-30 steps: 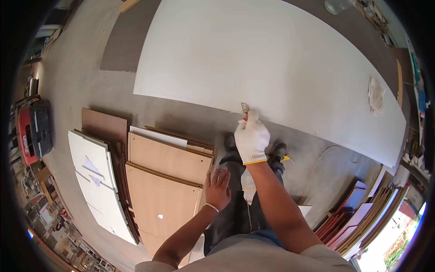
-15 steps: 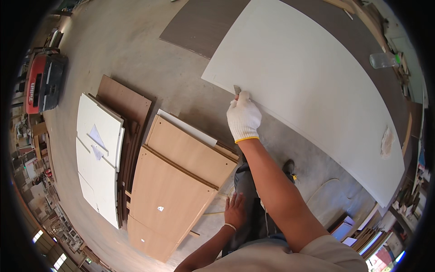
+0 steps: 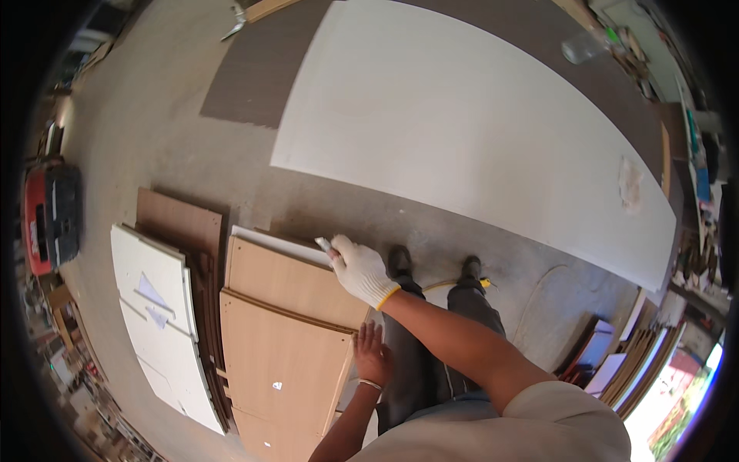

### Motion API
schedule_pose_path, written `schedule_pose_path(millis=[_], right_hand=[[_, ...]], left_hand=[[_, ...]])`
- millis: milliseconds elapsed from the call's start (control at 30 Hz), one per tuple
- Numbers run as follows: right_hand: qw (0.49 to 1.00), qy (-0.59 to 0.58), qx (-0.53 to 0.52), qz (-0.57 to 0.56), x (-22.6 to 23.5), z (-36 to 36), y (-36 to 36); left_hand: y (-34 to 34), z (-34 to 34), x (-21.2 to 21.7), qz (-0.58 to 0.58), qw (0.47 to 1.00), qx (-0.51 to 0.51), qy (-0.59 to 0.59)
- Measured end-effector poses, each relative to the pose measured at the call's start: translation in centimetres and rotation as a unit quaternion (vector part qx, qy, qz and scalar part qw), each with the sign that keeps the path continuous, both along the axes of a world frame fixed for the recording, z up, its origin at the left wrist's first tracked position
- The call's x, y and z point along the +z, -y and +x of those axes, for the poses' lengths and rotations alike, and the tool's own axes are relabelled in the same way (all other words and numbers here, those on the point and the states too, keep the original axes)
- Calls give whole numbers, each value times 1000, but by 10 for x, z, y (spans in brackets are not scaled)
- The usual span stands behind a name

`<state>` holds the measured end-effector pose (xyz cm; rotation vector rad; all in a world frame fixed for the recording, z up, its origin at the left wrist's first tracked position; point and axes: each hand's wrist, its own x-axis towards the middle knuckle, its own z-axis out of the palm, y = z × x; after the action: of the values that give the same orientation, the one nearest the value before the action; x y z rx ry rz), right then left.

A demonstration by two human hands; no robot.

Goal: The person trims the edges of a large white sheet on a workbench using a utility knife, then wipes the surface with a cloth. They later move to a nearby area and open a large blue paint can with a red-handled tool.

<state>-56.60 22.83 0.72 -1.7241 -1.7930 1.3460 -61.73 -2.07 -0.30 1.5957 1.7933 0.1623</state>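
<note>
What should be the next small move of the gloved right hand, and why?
Perhaps the gloved right hand should carry the small tool over to the near edge of the white panel, because it holds the tool by the stacked tan boards, apart from the panel.

A: Any lettering to read?
B: None I can make out. The red-and-black machine (image 3: 52, 218) at far left bears a pale mark (image 3: 34, 235) on its red side, but it's blurred.
A: And the wood-coloured panels (image 3: 296, 339)?
B: 2 small white stickers (image 3: 277, 386), illegible.
A: The white panels (image 3: 165, 363) beside them?
B: 2 pale, pointed papers (image 3: 153, 288) lie on top; any print there is too small to tell.
</note>
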Motion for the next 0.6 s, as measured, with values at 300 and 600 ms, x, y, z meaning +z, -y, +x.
schedule_pose_path(millis=[300,600], right_hand=[[944,55,-287,-155,-54,289,156],[804,-126,-556,-170,-18,357,202]], left_hand=[[-208,30,9,243,957,-157,-5],[-221,209,1,220,952,-209,-47]])
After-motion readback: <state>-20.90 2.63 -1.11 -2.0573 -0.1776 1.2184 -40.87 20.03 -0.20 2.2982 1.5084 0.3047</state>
